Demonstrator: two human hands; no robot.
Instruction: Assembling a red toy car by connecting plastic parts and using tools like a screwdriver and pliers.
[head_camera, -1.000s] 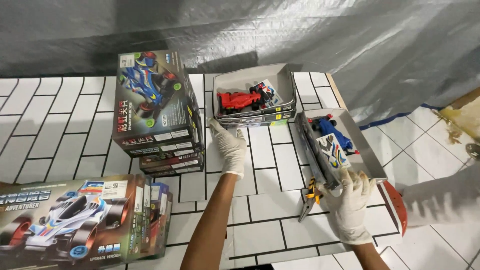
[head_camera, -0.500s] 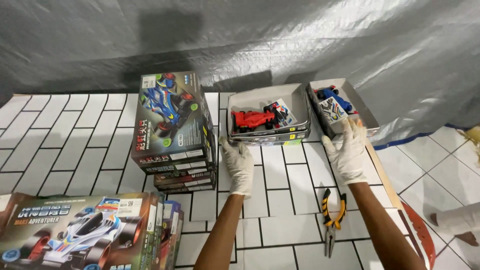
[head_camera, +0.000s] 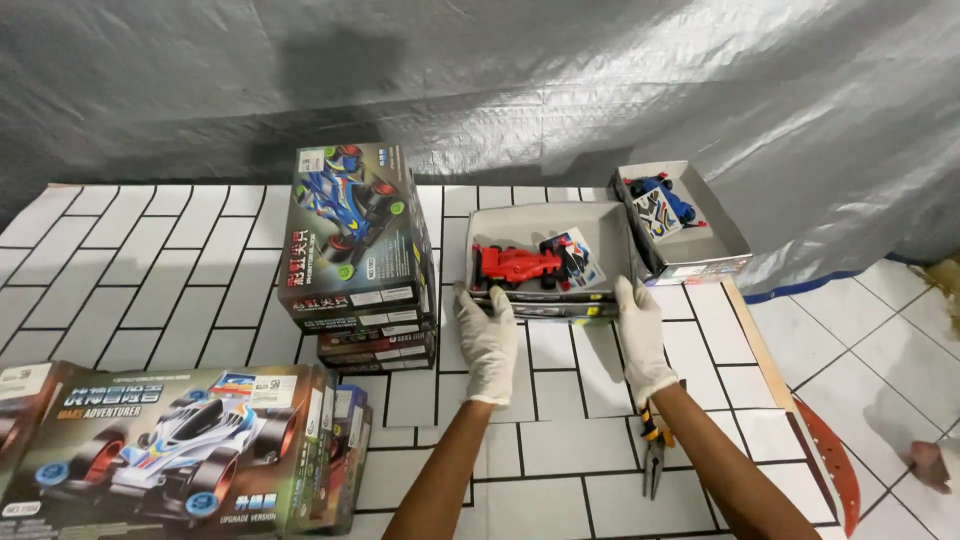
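Both of my hands wear white gloves. My left hand (head_camera: 487, 338) touches the front left corner of an open grey box (head_camera: 600, 226) that holds a red toy race car (head_camera: 516, 267) and a sticker sheet. My right hand (head_camera: 639, 335) rests at the front right corner of that same box. Whether the fingers grip the box edge I cannot tell. A second open grey box (head_camera: 720, 240) with a blue toy car (head_camera: 660, 191) sits apart at the far right, on the board's edge.
A stack of toy-car boxes (head_camera: 350, 250) stands left of the open box. More boxes (head_camera: 170, 450) lie at the front left. Pliers (head_camera: 655, 455) lie under my right forearm. A red curved strip (head_camera: 835, 465) lies on the floor tiles right of the board. Grey sheeting hangs behind.
My right hand let go of the box with the blue car at the far right and came back to the red car's box. My left hand stayed at that box's front left corner.
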